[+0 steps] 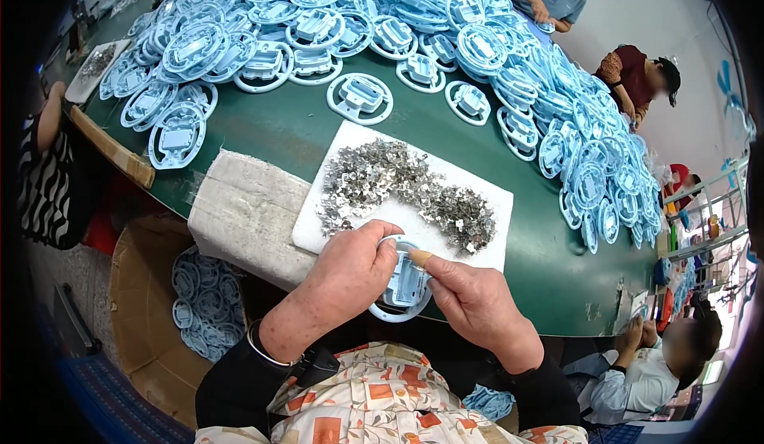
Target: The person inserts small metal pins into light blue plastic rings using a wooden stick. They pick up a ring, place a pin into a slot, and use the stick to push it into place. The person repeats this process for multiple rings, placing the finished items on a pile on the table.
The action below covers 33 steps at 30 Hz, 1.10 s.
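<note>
My left hand [350, 265] comes up from the lower edge with the wrist bent and the fingers curled, gripping the left side of a pale blue round plastic part [404, 289]. My right hand [469, 297] reaches in from the other side, also closed on the part, with the thumb laid across its top edge; that thumb tip wears a tan covering. The part sits between my two hands, held just over the near edge of the green desk [549, 269], its ring showing below my fingers.

Just beyond the part lies a white foam sheet [477, 189] carrying a heap of small grey metal clips [398, 189]; my left fingertips are close to the near end of that heap. To the left of the part, touching the sheet, rests a rough white foam block [247, 205]. Far beyond the part, a big spread of the same blue round parts [358, 98] covers the desk. Below and left of the part, off the desk, a cardboard box [135, 309] holds more blue parts.
</note>
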### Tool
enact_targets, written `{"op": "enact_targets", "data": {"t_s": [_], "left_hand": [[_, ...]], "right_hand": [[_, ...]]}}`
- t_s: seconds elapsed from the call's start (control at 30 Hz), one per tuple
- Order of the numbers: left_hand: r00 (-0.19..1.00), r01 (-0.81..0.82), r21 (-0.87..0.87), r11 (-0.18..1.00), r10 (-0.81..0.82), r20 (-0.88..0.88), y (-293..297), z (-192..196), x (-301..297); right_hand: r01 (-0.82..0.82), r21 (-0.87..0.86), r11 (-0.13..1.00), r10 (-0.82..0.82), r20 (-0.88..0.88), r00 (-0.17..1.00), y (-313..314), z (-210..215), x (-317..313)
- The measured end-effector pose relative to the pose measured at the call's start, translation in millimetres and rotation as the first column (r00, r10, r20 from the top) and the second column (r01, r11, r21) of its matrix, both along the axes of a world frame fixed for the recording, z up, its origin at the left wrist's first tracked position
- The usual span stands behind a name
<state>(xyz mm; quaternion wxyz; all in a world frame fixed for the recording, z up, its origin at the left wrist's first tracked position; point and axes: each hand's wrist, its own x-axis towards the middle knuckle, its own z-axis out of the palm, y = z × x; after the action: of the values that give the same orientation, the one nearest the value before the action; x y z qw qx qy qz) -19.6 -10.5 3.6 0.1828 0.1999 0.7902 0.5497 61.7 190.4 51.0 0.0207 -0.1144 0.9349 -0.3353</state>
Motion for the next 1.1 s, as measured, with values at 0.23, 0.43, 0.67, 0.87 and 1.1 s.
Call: {"op": "enact_targets", "data": {"t_s": [0.23, 0.43, 0.67, 0.87, 1.1], "left_hand": [[1.0, 0.001, 0.0, 1.0, -0.001, 0.026, -1, 1, 0], [0.999, 0.009, 0.001, 1.0, -0.009, 0.046, 0, 3, -1], [1.0, -0.007, -0.02, 1.0, 0.007, -0.006, 1, 1, 0], [0.999, -0.012, -0.019, 1.0, 0.011, -0.031, 2, -1, 2], [1.0, -0.003, -0.03, 1.0, 0.003, -0.006, 4, -8, 0]], "right_hand": [[0.041, 0.239, 0.97, -0.026, -0.068, 0.997, -3, 12, 2], [0.013, 0.445, 0.895, 0.058, -0.146, 0.988, -4, 17, 2], [-0.018, 0.509, 0.861, 0.078, -0.098, 0.992, -6, 20, -1], [-0.136, 0.758, 0.638, 0.277, -0.061, 0.959, -22, 39, -8], [-0.241, 0.848, 0.473, 0.391, 0.043, 0.919, -28, 54, -22]]}}
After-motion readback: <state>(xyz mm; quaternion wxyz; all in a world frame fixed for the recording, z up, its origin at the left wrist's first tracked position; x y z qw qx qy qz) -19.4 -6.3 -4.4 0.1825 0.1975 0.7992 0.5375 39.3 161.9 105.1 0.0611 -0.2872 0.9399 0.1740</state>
